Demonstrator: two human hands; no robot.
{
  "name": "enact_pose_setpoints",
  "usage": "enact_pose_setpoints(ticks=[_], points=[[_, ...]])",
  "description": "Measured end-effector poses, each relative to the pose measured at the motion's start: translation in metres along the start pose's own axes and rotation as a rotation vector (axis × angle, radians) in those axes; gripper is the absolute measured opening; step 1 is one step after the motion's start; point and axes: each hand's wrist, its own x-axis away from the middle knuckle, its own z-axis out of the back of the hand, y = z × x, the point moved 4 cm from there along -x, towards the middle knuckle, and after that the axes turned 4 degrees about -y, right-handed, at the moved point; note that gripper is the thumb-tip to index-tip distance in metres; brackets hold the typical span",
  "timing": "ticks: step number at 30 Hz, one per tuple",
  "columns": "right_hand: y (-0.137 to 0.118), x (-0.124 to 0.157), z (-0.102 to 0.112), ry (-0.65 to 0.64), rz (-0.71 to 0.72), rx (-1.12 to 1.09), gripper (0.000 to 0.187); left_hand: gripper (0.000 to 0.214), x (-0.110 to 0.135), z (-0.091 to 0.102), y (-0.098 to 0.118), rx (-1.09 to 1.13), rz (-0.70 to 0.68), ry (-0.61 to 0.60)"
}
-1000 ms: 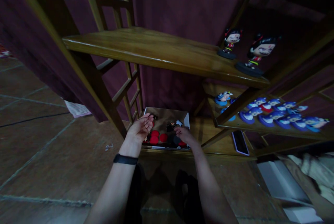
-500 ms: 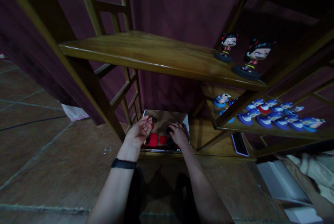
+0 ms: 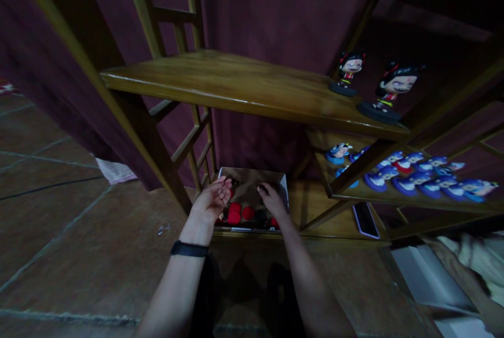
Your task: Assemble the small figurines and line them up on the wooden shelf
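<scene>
An open cardboard box (image 3: 252,175) with pale walls stands on the bottom shelf. Along its near side lie several red round pieces (image 3: 248,213), among dark pieces (image 3: 260,216) too dim to name. My left hand (image 3: 212,200) is palm up over the box's left side, fingers apart and slightly curled, gripping nothing that I can see. Inside the right half of the box, my right hand (image 3: 271,201) has its fingertips closed on a small dark piece (image 3: 259,188) with a light spot. Its kind is too small to make out.
Above the box runs a wooden shelf (image 3: 220,78) bearing two black-haired figurines (image 3: 397,88). Blue figurines (image 3: 409,181) stand in rows on a lower shelf at right. A phone (image 3: 366,220) lies on the bottom shelf. White boxes (image 3: 433,277) are at the lower right.
My right hand has shifted slightly within the box, and the small dark piece now shows at its fingertips. My left hand stays palm up. The view has moved a little.
</scene>
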Motion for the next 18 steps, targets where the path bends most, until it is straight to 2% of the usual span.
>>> enact_pose_setpoints(ticks=[3, 6, 8, 11, 15, 18], points=[[0.001, 0.001, 0.024, 0.038, -0.056, -0.582, 0.030, 0.023, -0.005, 0.002, -0.003, -0.006, -0.011, 0.004], [0.003, 0.007, 0.041, 0.040, -0.060, -0.897, 0.028, 0.021, -0.013, 0.005, -0.008, -0.086, -0.059, 0.014], [0.006, 0.011, 0.048, 0.072, -0.078, -0.929, 0.029, 0.019, -0.018, 0.004, -0.013, -0.189, -0.112, 0.024], [0.013, 0.015, 0.051, 0.114, -0.110, -0.847, 0.032, 0.018, -0.027, -0.003, -0.029, -0.353, -0.200, 0.041], [0.021, 0.013, 0.048, 0.146, -0.175, -0.637, 0.031, 0.014, -0.042, -0.017, -0.065, -0.584, -0.239, -0.016], [0.022, 0.010, 0.046, 0.147, -0.177, -0.531, 0.030, 0.019, -0.052, -0.021, -0.090, -0.707, -0.241, -0.020]])
